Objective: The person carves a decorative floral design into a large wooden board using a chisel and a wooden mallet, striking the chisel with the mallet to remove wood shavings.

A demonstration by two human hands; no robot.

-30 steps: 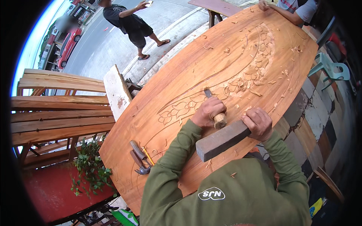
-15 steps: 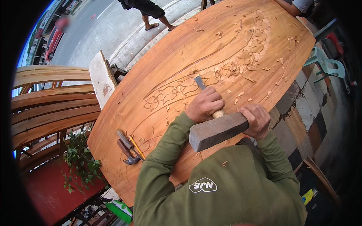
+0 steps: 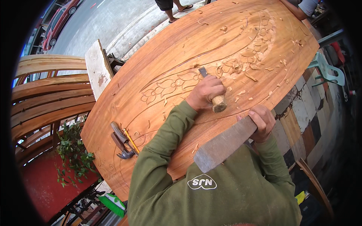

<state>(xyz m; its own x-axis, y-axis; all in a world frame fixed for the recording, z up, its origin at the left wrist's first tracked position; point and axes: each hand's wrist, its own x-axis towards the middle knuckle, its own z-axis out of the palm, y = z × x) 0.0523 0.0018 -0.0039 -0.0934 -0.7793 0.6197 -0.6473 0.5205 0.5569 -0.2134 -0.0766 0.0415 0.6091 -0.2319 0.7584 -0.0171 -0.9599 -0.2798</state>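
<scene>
One broad, reddish-brown wooden panel (image 3: 177,60) spreads before me, and its curving floral band (image 3: 247,59) is, I'd judge, partly carved: upper-right leaves stand in relief, leftward flowers seem only outlined, though scraps blur the boundary. Now my right hand (image 3: 263,122), fingers curled round one end of a heavy, greyish-brown rectangular block (image 3: 226,145), holding it apart from my left. And my left hand (image 3: 206,92), closed round a steel-bladed chisel with a pale wooden handle (image 3: 219,103), blade at mid-band. Curly, pale wood shavings (image 3: 250,77) litter the work.
</scene>
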